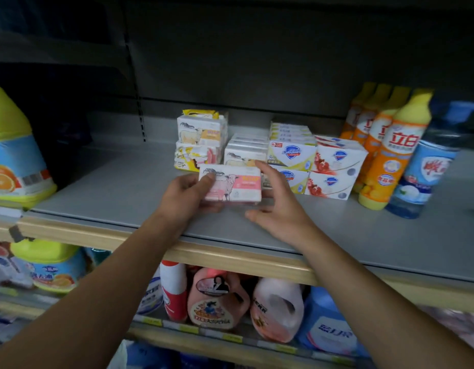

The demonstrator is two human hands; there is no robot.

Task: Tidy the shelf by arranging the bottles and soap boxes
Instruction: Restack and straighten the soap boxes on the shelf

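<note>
The grey shelf (110, 187) carries stacked soap boxes (291, 153) at the middle back, and orange bottles (390, 155) at the right. Near the shelf's front, the left hand (188, 194) grips a pink soap box (232, 183) by its left end, thumb on its face. The right hand (277, 206), fingers loosely spread, touches the box's right end.
</note>
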